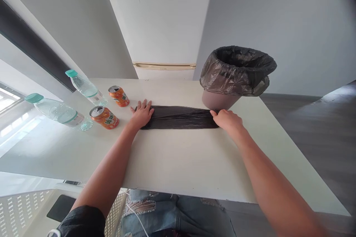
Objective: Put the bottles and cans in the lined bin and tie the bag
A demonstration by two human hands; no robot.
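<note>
The bag (180,117) lies on the tabletop (178,159) between its far and near edges, long axis left to right, roughly parallel to both. The left hand (142,114), fingers spread, rests on the bag's left end; the right hand (228,120) pinches its right, beside the bin (218,99).

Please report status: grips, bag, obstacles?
Left grip spread over black plastic bag's left end; right grip closed on its right end; lined trash bin behind.
</note>
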